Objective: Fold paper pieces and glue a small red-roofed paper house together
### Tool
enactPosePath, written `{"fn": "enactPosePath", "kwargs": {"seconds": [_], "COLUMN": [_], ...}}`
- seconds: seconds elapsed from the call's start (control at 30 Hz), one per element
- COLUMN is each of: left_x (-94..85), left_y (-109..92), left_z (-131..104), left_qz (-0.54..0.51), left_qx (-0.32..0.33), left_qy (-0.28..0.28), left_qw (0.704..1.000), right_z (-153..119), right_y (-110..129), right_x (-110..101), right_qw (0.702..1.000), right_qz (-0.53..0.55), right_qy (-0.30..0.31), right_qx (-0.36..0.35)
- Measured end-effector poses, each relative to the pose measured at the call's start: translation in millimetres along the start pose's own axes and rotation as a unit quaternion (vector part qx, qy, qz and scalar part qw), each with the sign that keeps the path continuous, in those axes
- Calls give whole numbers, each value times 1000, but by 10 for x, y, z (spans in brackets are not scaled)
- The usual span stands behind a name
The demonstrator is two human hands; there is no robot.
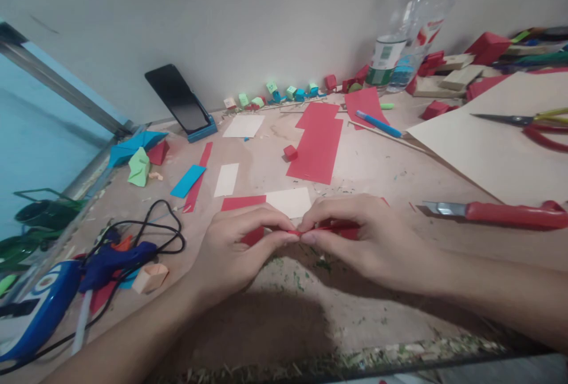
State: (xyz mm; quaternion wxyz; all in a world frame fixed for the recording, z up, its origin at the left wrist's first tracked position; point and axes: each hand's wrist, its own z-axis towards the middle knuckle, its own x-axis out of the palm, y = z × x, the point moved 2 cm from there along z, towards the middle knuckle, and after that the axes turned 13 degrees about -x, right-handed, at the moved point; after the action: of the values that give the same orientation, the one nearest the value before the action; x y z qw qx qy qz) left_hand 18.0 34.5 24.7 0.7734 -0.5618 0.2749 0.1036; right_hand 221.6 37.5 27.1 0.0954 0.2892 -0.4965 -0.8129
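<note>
Both hands meet above the front middle of the table, fingertips nearly touching. Between the thumb and forefinger of my left hand (pixel 246 242) is one end of a narrow strip of red paper (pixel 326 229). My right hand (pixel 366 239) pinches the same strip close by, and its far part runs under my right fingers, partly hidden. Beyond the hands lie a white paper piece (pixel 290 202) and a red paper piece (pixel 237 202). A small red paper cube (pixel 290 152) rests near a larger red paper sheet (pixel 317 153).
On the right are a red-handled utility knife (pixel 501 213), scissors (pixel 528 120) and a large cream sheet (pixel 479 153). A blue glue gun (pixel 113 260) with its cord lies left. A phone on a stand (pixel 180 100), small cubes (pixel 290 92) and a plastic bottle (pixel 390 47) stand along the wall.
</note>
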Motion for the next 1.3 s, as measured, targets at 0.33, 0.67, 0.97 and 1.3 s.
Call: {"fn": "enactPosePath", "kwargs": {"seconds": [0.33, 0.67, 0.97, 1.3], "left_x": [-34, 12, 31, 42], "left_y": [-40, -54, -63, -52], "left_z": [-15, -51, -100, -114], "left_qz": [61, 27, 84, 88], "left_qx": [66, 81, 112, 103], "left_qy": [20, -66, -133, -146], "left_qw": [996, 994, 981, 980], "right_z": [-4, -3, -35, 1], "right_y": [-33, -1, 22, 25], "right_x": [23, 10, 5, 18], "right_qw": [1000, 999, 998, 996], "right_qz": [10, 7, -12, -21], "right_qy": [-3, -11, -22, 9], "right_qx": [-3, -34, -59, -85]}}
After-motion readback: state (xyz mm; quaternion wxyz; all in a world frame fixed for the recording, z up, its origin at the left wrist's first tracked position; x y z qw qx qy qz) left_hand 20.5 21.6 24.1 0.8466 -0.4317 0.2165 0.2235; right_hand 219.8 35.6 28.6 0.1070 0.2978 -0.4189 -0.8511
